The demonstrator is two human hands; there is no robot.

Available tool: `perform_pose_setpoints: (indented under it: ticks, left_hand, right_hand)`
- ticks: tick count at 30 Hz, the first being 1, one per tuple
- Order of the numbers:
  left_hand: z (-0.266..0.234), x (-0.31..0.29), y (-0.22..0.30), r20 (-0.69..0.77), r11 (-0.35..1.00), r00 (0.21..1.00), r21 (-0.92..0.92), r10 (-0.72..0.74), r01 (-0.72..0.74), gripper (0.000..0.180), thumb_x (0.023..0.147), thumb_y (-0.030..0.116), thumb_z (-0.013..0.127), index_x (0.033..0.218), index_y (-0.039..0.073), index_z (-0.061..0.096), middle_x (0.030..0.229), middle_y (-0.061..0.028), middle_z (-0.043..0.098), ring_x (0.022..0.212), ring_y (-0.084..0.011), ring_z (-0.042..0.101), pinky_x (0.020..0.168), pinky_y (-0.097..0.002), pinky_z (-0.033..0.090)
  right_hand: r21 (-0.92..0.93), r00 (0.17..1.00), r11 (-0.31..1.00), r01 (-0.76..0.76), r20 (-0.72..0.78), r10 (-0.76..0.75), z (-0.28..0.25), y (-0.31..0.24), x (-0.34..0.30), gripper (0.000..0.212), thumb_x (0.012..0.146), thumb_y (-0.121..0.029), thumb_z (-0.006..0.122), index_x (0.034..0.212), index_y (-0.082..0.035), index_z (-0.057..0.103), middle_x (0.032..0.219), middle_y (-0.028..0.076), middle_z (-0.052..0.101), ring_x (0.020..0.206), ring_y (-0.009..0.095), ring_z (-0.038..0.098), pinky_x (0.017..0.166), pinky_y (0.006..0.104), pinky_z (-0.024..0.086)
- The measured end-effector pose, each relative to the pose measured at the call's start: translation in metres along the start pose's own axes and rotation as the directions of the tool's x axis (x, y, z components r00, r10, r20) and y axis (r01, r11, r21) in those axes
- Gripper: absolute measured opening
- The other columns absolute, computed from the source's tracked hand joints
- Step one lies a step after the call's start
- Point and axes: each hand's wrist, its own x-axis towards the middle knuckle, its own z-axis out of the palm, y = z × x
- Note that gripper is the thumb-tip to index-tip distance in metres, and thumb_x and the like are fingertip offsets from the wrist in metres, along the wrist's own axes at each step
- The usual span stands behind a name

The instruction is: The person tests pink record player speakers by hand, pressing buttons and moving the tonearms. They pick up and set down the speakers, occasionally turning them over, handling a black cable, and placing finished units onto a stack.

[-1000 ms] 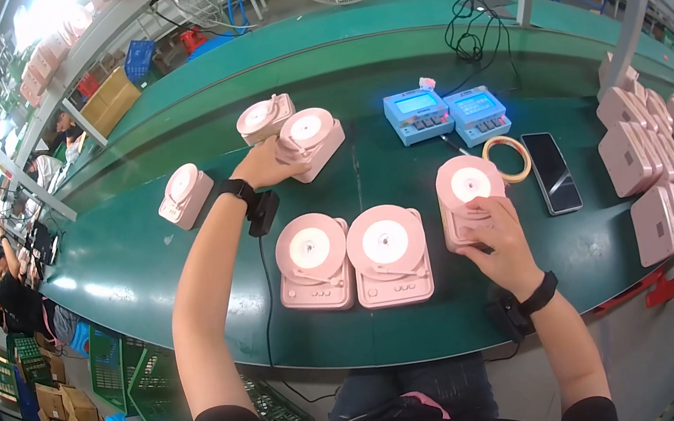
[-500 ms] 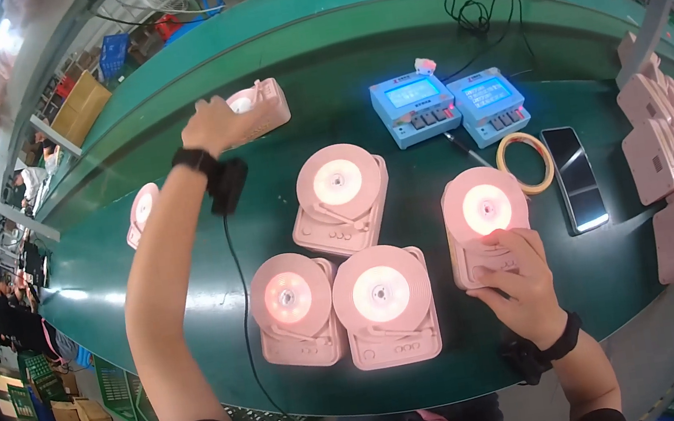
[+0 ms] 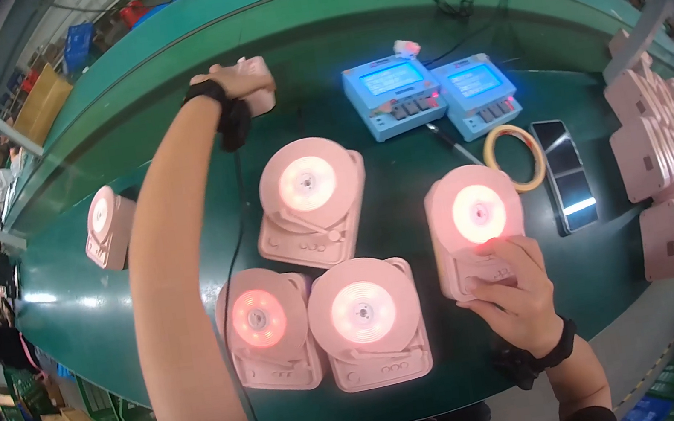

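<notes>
My right hand is closed at the front of a pink mini record player with a glowing disc, its fingers and thumb on the tonearm and button area. At the far left of the table, my stretched-out left hand grips another pink record player; the fingers are partly hidden. Between my arms stand three more pink record players, at the back, front left and front middle. Their discs glow white or reddish. One more pink record player stands left of my left forearm.
Two blue boxes with lit screens, one left and one right, stand at the back. A tape roll and a black phone lie to their right. Pink casings are stacked at the right edge. A cable runs beside my left forearm.
My left hand has moved forward over the far record player, now covering more of it. My right hand stays at the same record player. The whole view has shifted somewhat.
</notes>
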Motion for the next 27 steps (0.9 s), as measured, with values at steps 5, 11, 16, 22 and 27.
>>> perform_pose_setpoints:
  ticks: [5,11,16,22,27]
  left_hand:
    - [0.010,0.001,-0.118,-0.352,0.960,0.922,-0.160,0.161,-0.228,0.074,0.068,0.042,0.070,0.130,0.008,0.049,0.122,-0.0219,0.052,0.109,-0.0336,0.054,0.092,-0.0359,0.044]
    - [0.030,-0.099,-0.129,-0.499,0.868,0.796,-0.156,0.343,-0.471,0.101,0.051,0.024,0.079,0.137,-0.004,0.034,0.127,-0.0223,0.050,0.121,-0.0347,0.047,0.102,-0.0404,0.037]
    - [0.037,-0.190,-0.107,-0.267,0.864,0.830,0.026,0.490,-0.502,0.108,0.045,0.027,0.081,0.139,-0.001,0.034,0.140,-0.0219,0.037,0.132,-0.0362,0.033,0.110,-0.0407,0.027]
    - [0.068,-0.215,-0.101,-0.423,0.739,0.673,-0.010,0.607,-0.674,0.103,0.053,0.026,0.080,0.142,0.002,0.032,0.142,-0.0213,0.034,0.134,-0.0348,0.031,0.112,-0.0405,0.024]
    - [0.128,-0.209,-0.125,-0.671,0.303,0.731,-0.675,0.127,-0.672,0.083,0.078,0.008,0.066,0.147,0.002,0.020,0.146,-0.0177,0.030,0.135,-0.0276,0.030,0.110,-0.0375,0.026]
  right_hand:
    - [0.072,0.998,0.997,0.029,-0.058,-0.025,0.000,-0.003,0.003,0.024,0.055,-0.008,0.081,0.077,-0.007,0.070,0.111,0.013,0.059,0.104,0.033,0.052,0.086,0.0398,0.045]
    - [0.153,0.994,0.984,0.095,-0.058,-0.088,-0.003,0.008,-0.005,0.024,0.061,-0.007,0.079,0.082,-0.007,0.069,0.114,0.009,0.057,0.106,0.030,0.051,0.092,0.0400,0.042]
    - [0.173,0.988,0.976,0.130,-0.100,-0.114,0.000,0.008,-0.008,0.021,0.061,-0.008,0.079,0.080,-0.008,0.069,0.113,0.009,0.056,0.107,0.030,0.051,0.093,0.0401,0.041]
    - [0.213,0.974,0.964,0.158,-0.195,-0.116,-0.003,0.010,-0.013,0.025,0.057,-0.007,0.083,0.076,-0.006,0.067,0.111,0.010,0.057,0.107,0.031,0.052,0.090,0.0393,0.045]
    - [0.344,0.951,0.925,0.158,-0.307,-0.049,-0.002,0.018,-0.010,0.023,0.063,-0.008,0.082,0.073,-0.006,0.062,0.111,0.008,0.058,0.102,0.025,0.055,0.087,0.0353,0.047]
